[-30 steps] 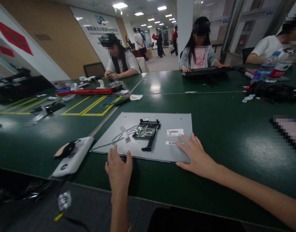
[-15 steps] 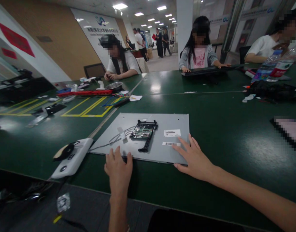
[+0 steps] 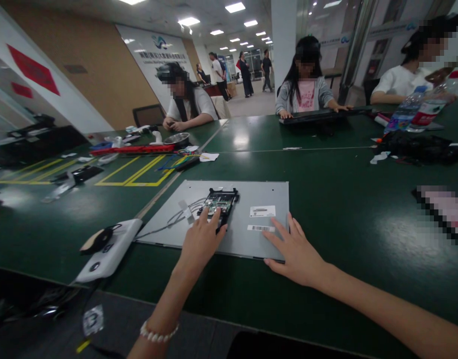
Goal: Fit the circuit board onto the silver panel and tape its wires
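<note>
A flat grey metal panel [image 3: 243, 239] lies on the green table in front of me. Near its middle sits a green circuit board in a black frame [image 3: 223, 199], with thin grey cables [image 3: 172, 220] running left from it under clear tape. My left hand [image 3: 202, 237], fingers apart, reaches over the panel, its fingertips at the board's near edge and hiding part of the frame. Spread over the panel's near right corner is my right hand [image 3: 298, 252], beside two white labels [image 3: 262, 211].
A white device [image 3: 109, 254] with a black cable lies left of the panel. Farther left are a red tray [image 3: 139, 148] and a metal bowl [image 3: 179, 139]. Bottles [image 3: 404, 109], a black bundle [image 3: 419, 147] and a blurred pink object [image 3: 445, 212] lie right. People sit opposite.
My left hand has moved from the panel's near edge forward and right onto the circuit board area. My right hand stays at the corner. The view has shifted slightly.
</note>
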`<state>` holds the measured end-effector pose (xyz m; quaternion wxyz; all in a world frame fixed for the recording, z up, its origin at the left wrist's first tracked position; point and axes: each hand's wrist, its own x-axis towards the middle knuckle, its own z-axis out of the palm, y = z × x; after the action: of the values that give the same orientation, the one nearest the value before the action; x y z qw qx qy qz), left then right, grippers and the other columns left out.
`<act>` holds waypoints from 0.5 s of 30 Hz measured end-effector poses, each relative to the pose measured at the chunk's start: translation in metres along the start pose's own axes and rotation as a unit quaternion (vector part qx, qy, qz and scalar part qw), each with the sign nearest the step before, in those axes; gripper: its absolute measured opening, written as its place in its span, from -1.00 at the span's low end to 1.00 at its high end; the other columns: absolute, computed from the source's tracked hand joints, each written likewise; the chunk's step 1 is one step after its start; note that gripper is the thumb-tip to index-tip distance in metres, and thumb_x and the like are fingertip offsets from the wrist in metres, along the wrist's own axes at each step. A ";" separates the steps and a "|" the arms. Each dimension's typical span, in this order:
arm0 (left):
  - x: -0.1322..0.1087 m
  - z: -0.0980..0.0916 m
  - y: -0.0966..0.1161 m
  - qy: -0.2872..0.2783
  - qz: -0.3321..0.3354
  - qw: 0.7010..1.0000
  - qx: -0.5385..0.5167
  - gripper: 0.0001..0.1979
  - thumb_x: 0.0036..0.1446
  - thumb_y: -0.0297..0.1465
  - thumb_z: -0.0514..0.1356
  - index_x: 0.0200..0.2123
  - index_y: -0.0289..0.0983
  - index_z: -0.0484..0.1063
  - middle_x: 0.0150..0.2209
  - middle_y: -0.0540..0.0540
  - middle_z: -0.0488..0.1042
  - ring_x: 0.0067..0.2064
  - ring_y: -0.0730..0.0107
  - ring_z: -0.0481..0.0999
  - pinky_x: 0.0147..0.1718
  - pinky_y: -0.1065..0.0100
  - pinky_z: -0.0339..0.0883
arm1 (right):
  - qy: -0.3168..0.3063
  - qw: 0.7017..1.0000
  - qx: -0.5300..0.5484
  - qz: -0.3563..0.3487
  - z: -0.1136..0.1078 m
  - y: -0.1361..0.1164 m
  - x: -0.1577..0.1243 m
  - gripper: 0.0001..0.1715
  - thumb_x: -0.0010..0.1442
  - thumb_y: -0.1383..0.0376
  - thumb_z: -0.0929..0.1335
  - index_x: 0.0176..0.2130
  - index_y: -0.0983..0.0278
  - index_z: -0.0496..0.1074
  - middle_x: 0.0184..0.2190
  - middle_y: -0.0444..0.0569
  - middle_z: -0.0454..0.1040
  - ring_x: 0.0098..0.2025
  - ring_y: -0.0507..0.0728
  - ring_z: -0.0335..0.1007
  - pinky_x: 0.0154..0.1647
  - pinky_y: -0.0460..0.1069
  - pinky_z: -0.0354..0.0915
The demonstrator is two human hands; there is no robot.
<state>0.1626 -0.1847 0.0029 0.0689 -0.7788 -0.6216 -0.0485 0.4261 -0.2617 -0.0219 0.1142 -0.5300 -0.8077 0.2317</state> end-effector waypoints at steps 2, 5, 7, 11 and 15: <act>0.014 0.001 -0.005 -0.009 0.004 1.000 0.016 -0.46 0.28 -0.25 0.05 0.27 -0.34 0.27 0.28 -0.41 0.21 0.12 -0.12 0.42 0.05 0.01 0.31 | 0.003 1.000 -0.002 -0.001 0.000 0.000 0.000 -0.13 0.24 -0.20 0.22 0.38 0.08 0.09 0.47 -0.03 -0.18 0.43 0.58 -0.61 0.38 0.40 -0.38; 0.040 0.006 -0.017 -0.030 -0.007 0.999 0.033 -0.45 0.31 -0.27 0.00 0.29 -0.37 0.20 0.21 -0.37 0.33 0.10 -0.08 0.43 0.04 0.04 0.31 | 0.003 1.000 -0.004 -0.001 0.000 0.000 0.000 -0.14 0.24 -0.18 0.23 0.37 0.10 0.10 0.47 0.00 -0.18 0.42 0.59 -0.59 0.38 0.40 -0.40; 0.055 0.011 -0.024 -0.036 -0.026 0.998 0.039 -0.45 0.33 -0.27 -0.04 0.31 -0.38 0.16 0.17 -0.35 0.37 0.09 -0.06 0.44 0.03 0.06 0.31 | 0.003 1.000 -0.002 -0.003 -0.001 -0.001 0.000 -0.16 0.25 -0.16 0.24 0.37 0.12 0.11 0.47 0.02 -0.18 0.42 0.59 -0.60 0.38 0.39 -0.41; 0.071 0.021 -0.033 -0.026 -0.051 0.998 0.033 -0.46 0.33 -0.28 -0.06 0.31 -0.38 0.14 0.18 -0.35 0.36 0.10 -0.06 0.43 0.02 0.09 0.32 | 0.001 1.000 0.015 -0.002 -0.004 -0.002 -0.002 -0.16 0.26 -0.17 0.22 0.38 0.10 0.08 0.47 0.01 -0.20 0.43 0.57 -0.62 0.38 0.40 -0.40; 0.067 0.026 -0.033 -0.011 -0.052 0.998 0.021 -0.43 0.33 -0.26 -0.05 0.33 -0.37 0.11 0.22 -0.36 0.31 0.11 -0.08 0.42 -0.01 0.07 0.33 | -0.002 1.000 0.026 -0.002 -0.006 -0.002 -0.002 -0.15 0.26 -0.16 0.23 0.38 0.11 0.09 0.47 0.01 -0.20 0.43 0.58 -0.62 0.38 0.40 -0.42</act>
<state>0.1451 -0.1091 -0.0105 0.0757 -0.7443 -0.6629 -0.0298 0.4278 -0.2633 -0.0157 0.1266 -0.5250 -0.8026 0.2534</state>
